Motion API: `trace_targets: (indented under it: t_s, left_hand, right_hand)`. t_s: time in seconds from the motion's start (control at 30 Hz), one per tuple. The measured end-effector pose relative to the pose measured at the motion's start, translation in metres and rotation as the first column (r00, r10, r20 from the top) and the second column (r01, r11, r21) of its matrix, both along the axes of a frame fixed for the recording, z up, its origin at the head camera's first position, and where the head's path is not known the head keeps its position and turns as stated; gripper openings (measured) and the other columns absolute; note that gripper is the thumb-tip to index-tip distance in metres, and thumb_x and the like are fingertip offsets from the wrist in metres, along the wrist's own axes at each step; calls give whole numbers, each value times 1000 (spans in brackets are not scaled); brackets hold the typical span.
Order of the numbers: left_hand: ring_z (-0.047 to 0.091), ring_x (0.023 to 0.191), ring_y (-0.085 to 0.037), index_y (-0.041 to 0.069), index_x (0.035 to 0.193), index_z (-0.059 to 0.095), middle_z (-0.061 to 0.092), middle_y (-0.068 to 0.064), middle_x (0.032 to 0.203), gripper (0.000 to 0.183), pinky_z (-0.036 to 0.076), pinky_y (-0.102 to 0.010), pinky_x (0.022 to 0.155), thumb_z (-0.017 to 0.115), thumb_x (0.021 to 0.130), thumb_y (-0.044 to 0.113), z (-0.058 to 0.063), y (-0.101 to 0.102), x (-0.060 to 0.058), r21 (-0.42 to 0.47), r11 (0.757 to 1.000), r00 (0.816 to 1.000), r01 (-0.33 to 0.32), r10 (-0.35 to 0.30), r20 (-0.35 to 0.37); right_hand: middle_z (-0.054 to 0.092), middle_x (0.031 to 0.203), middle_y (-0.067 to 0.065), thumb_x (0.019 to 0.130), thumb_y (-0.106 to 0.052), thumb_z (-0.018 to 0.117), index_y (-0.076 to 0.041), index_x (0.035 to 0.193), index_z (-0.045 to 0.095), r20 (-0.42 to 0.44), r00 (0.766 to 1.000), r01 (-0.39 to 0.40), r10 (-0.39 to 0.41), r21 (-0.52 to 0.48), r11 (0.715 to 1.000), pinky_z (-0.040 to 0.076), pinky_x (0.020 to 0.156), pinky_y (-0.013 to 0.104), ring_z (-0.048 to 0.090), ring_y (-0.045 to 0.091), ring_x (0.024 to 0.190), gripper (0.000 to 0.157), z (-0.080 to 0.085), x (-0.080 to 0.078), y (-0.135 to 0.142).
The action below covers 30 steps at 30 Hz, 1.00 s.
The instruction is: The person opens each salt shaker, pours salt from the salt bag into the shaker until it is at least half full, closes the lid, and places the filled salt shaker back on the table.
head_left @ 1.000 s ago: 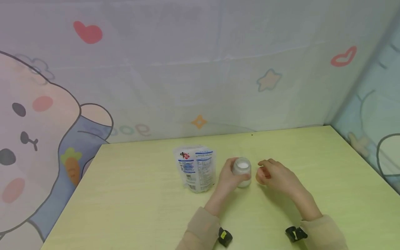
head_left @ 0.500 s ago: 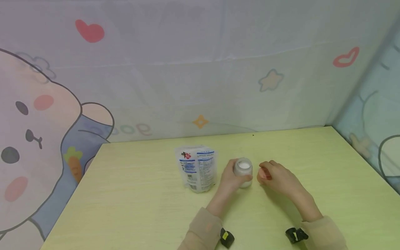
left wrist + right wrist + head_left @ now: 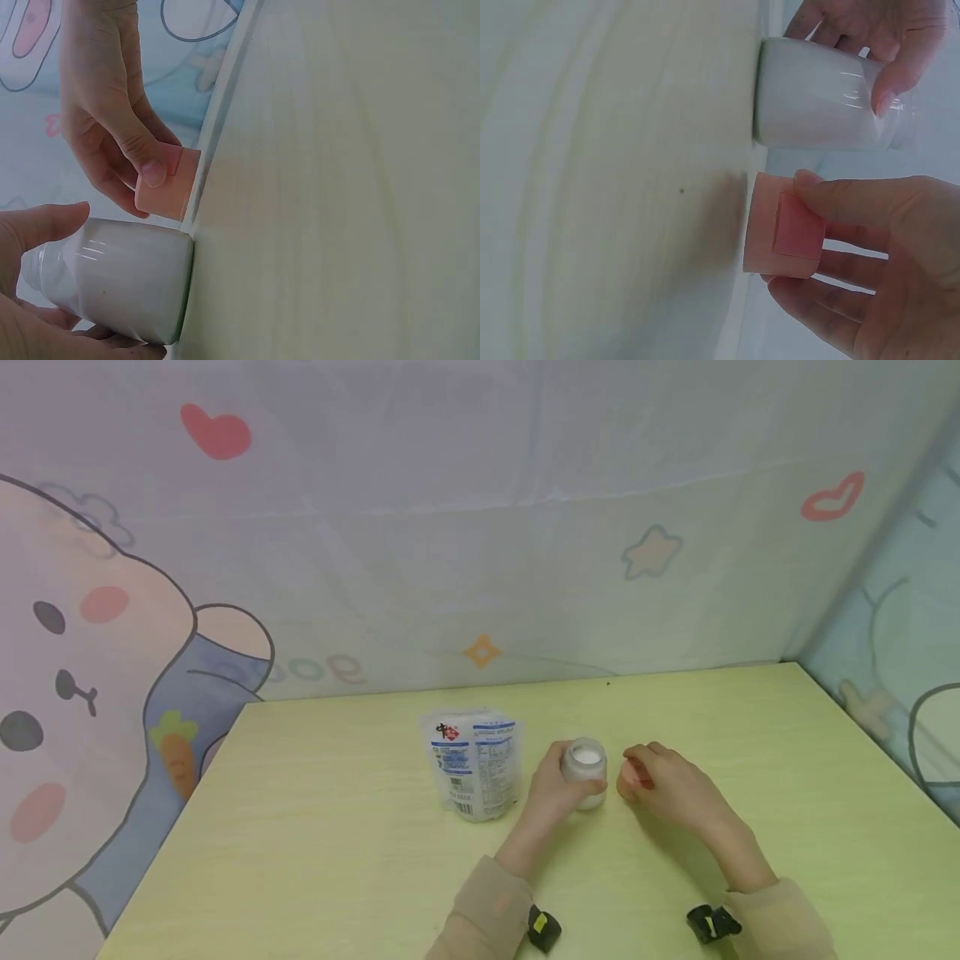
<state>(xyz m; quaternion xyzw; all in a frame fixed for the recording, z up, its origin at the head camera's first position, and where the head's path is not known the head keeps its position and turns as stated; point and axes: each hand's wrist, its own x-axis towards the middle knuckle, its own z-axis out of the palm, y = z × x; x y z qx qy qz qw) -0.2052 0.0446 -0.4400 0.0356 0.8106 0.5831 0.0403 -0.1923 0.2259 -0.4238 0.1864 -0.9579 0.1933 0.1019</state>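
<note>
My left hand point(image 3: 553, 785) grips a clear glass jar point(image 3: 127, 277) of white contents, fingers and thumb round its upper part. The jar is upright and its mouth is uncovered, as the head view shows. Just to its right, my right hand point(image 3: 678, 787) pinches a pink jar lid point(image 3: 769, 225) with a darker red flap on its side. In the right wrist view the thumb lies on the lid's near side and the fingers behind it. The lid is close over the table, apart from the jar.
A white plastic pouch point(image 3: 474, 768) with blue and black print stands left of the jar. All of this is on a pale yellow table point(image 3: 315, 827). Behind it hangs a cloth backdrop point(image 3: 420, 552) with cartoon prints, and another closes off the right side.
</note>
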Motion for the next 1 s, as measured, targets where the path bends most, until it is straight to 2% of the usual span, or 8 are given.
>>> trace_targets:
  t_s: [0.27, 0.53, 0.87, 1.0]
  left_hand:
    - [54, 122, -33, 11, 130, 51, 58, -13, 131, 62, 44, -52, 101, 80, 75, 17, 2, 0, -4, -15, 1000, 1000, 4, -4, 30]
    - [57, 117, -33, 9, 128, 51, 60, -14, 127, 61, 46, -51, 99, 80, 75, 15, 2, -1, -2, -25, 1000, 999, 15, -14, 36]
    - [59, 112, -30, 8, 125, 53, 63, -13, 123, 60, 48, -49, 96, 81, 73, 18, 2, -4, -3, -62, 997, 999, 36, -35, 16]
    - [60, 112, -30, 7, 125, 53, 63, -13, 123, 60, 47, -48, 97, 81, 74, 16, 3, -5, -4, -67, 997, 999, 45, -45, 2]
  right_hand:
    - [65, 103, 18, 84, -13, 71, 5, 118, 60, -58, 998, 11, -12, -17, 1000, 55, 77, 47, 65, 32, 91, 40, 14, 2, 0]
    - [64, 110, 20, 87, -17, 68, 4, 125, 57, -70, 997, 32, -37, -70, 997, 53, 77, 49, 63, 32, 94, 45, 25, 11, -4]
    - [63, 113, 21, 85, -8, 69, 6, 125, 56, -176, 984, -26, 9, -97, 995, 53, 82, 49, 61, 33, 98, 44, 34, 12, -12]
    - [63, 114, 20, 85, -6, 68, 6, 126, 56, -192, 981, -43, 23, -104, 994, 53, 82, 48, 61, 33, 99, 44, 41, 14, -16]
